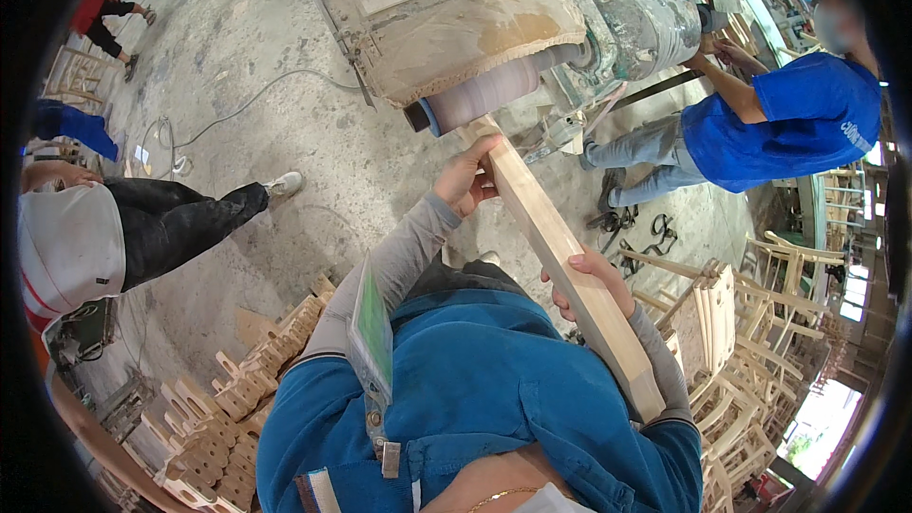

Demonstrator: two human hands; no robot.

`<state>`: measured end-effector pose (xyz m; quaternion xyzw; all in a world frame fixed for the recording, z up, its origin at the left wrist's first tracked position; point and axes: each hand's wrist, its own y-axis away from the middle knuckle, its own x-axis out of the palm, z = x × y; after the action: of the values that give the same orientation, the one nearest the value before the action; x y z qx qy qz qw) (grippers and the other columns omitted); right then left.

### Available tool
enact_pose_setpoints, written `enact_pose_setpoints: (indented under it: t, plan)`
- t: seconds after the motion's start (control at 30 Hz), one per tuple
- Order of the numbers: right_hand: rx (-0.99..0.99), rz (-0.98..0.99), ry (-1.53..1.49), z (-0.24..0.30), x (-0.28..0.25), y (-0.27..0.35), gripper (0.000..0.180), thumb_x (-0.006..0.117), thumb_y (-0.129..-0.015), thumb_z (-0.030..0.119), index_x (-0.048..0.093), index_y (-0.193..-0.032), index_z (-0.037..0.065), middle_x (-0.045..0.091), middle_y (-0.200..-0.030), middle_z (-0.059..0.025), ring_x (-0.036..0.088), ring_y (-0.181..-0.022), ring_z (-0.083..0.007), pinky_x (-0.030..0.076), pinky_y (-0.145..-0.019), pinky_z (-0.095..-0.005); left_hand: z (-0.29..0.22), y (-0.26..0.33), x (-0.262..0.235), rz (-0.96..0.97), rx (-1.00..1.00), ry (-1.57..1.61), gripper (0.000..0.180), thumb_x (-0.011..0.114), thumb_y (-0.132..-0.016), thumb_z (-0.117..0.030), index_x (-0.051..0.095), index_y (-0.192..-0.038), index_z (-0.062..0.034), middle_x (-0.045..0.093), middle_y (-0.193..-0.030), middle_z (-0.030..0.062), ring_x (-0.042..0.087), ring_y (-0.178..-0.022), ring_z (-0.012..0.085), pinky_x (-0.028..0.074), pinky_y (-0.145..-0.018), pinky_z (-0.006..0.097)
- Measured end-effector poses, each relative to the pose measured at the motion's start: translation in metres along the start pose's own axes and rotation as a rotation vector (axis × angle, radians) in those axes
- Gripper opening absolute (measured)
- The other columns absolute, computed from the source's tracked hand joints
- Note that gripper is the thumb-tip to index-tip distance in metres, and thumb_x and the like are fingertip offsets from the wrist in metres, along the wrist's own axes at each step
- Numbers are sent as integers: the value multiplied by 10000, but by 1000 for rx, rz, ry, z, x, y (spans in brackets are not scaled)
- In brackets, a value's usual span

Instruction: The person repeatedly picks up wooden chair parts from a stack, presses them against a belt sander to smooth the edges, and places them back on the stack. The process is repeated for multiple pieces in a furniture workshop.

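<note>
A long pale wooden bar (556,242) slants from the sanding machine down toward my right side. Near its far end, my left hand (467,177) is closed on it, thumb on top. Farther down the bar, my right hand (593,283) grips it with the thumb over the upper face and fingers beneath. The bar's far tip lies right at the sanding drum (486,95), a pinkish-brown abrasive roller with a blue and black end; whether they touch I cannot tell. Above the drum sits a dusty, worn machine cover (456,33).
Stacked cut wooden parts (214,423) stand at the lower left, and wooden chair frames (750,380) crowd the right. A co-worker in a blue shirt (774,119) works at the machine's far side. Another person in dark trousers (180,223) stands left. A cable (252,100) crosses the floor.
</note>
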<state>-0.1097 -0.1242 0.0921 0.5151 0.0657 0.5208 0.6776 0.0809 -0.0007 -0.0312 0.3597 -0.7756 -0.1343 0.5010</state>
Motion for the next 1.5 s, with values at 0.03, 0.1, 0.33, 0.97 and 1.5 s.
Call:
enact_pose_setpoints:
  t: [0.03,0.1,0.33,0.97,1.5]
  plan:
    - [-5,0,10,0,1,0,742,554,-761,255,210,-1394,76,511,-877,-163,546,-528,-196,468,-389,-296,0,0,-1,12,2,-5,477,600,-811,-410,491,-1145,-87,506,-1023,59,550,-904,204,482,-785,384]
    - [-12,4,32,1,3,1,739,553,-760,253,215,-1394,79,512,-872,-161,551,-526,-198,470,-390,-294,-1,-2,-3,16,4,-11,472,594,-817,-403,485,-1155,-92,502,-1023,58,548,-913,205,482,-788,384]
    - [-2,-30,75,5,9,3,712,553,-772,268,221,-1378,95,515,-877,-155,549,-542,-194,464,-399,-293,-3,0,2,40,10,2,485,583,-820,-409,464,-1179,-105,497,-1018,59,543,-937,203,484,-787,379]
    - [-14,34,85,-6,-4,17,612,547,-792,272,254,-1286,59,499,-923,-197,506,-549,-225,420,-382,-331,7,15,10,18,26,-55,500,579,-817,-443,486,-1137,-70,526,-1012,80,558,-935,209,482,-802,397]
    - [47,41,89,-13,-30,61,622,561,-789,311,283,-1254,6,502,-944,-171,532,-619,-211,452,-417,-327,27,44,50,11,12,-70,466,568,-824,-419,496,-1115,-62,520,-1031,83,560,-908,220,480,-794,388]
